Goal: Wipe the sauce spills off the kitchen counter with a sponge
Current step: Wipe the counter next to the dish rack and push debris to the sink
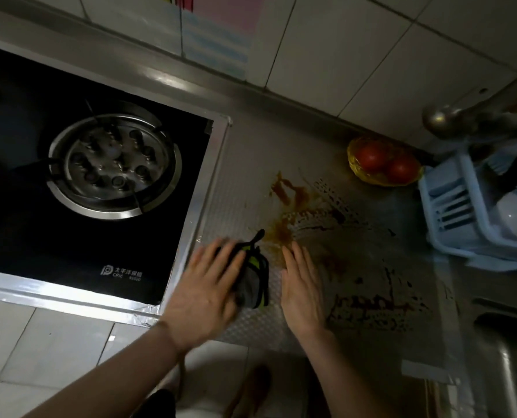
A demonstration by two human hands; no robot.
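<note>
The sponge [252,280] — grey w/ green and black trim, a dark loop sticking off its far end — lies on the counter [245,188] near the front edge, just right of the hob's metal frame. Its long axis runs front-to-back, roughly parallel to that frame. The left hand [204,292] lies over the sponge's left side, fingers spread flat and touching it; motion blur there, so can't tell whether it's truly gripping or only pressing down. The right hand [304,289] rests palm-down on the counter just right of the sponge, fingers together and straight, holding nothing, fingertips at the near edge of the brown smear.

Key relation: the sauce spills [317,224] lie beyond and to the right of the sponge — toward the back-right of the counter — so the wipe probably has to travel away from the front edge and rightward. Left hand is the one on the tool; right hand sits nearer the mess.

Count: 1 sponge, 2 hands, spills in approx 3 patches — brown streak mid-counter, dark speckled band to its right, dark blotches nearer the front edge. Also 2 tomatoes [383,164] in a yellow wrapper toward the back, 1 blue rack [453,206] at the right edge, 1 burner [114,165] on the hob.
</note>
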